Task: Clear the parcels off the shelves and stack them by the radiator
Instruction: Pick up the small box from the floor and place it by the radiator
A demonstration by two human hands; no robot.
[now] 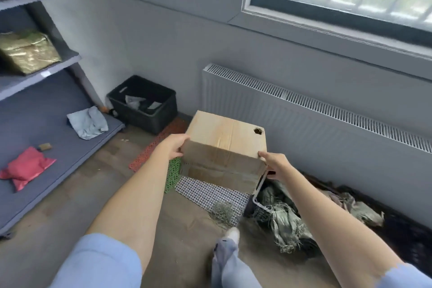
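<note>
Clearly the cardboard box (225, 145) was the parcel in hand at this moment: it was held in the air in front of the person, just before the radiator (304, 119) under the window, above the white mesh mat (210, 194) and the green mat (173, 174) on the floor. The box looked stiff but not strong; its near side was creased, and there was a small round hole in the top face, so the walls could probably bend inward under a hard squeeze. Two outstretched arms carried it without visible strain, which suggested a light or medium weight, though this was only a judgement. The plain cardboard should not be slippery, and the two opposite upper edges seemed the best places to take hold. The left hand (171, 147) gripped the left upper edge, its fingers curled over the top and the thumb against the near side. The right hand (274, 163) held the right near corner, the fingers wrapped round the side wall where they could not be fully seen. Both arms were extended forward and downward, the wrists turned a little inward. On the shelves (35, 124) at the left there remained a gold parcel (28, 51), a pale blue parcel (87, 123) and a red parcel (25, 168).
</note>
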